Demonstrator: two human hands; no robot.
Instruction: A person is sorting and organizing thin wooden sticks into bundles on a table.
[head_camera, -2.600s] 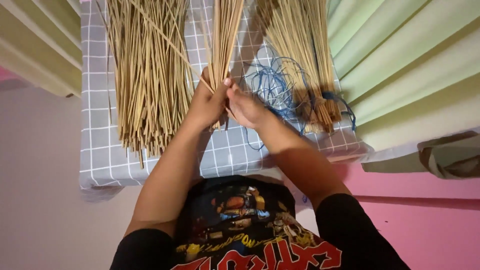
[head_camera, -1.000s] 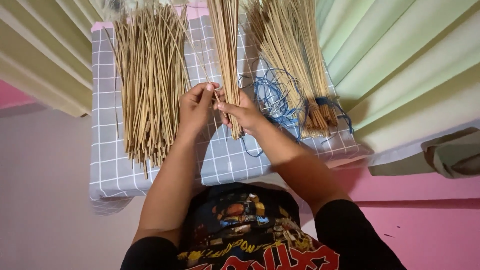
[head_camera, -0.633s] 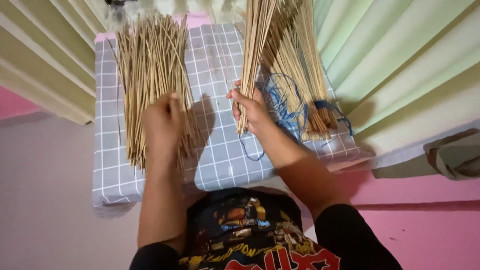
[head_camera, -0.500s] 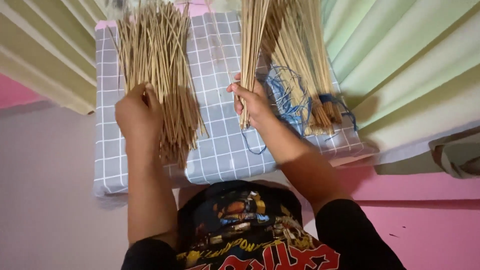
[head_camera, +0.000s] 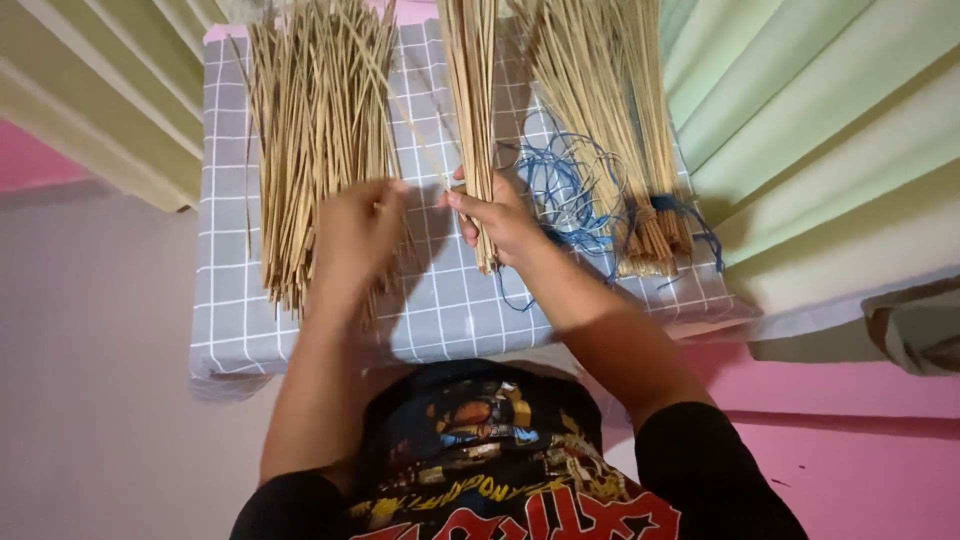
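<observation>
My right hand (head_camera: 497, 217) is shut on a thin bundle of straw-coloured sticks (head_camera: 472, 90), which stands upright over a grey checked cloth (head_camera: 440, 305). My left hand (head_camera: 355, 232) hovers just left of it, at the lower edge of a loose pile of sticks (head_camera: 315, 130). Its fingers are pinched together, seemingly on one thin stick that slants toward the right thumb. The two hands are nearly touching.
Tied stick bundles (head_camera: 625, 140) lie at the right of the cloth with tangled blue string (head_camera: 560, 180) around their ends. Pale green pleated curtains (head_camera: 800, 120) hang on both sides. The floor below is pink.
My left hand let go of the bundle, reached left to the loose pile, and has come back close to the right hand. The right hand kept hold of the bundle.
</observation>
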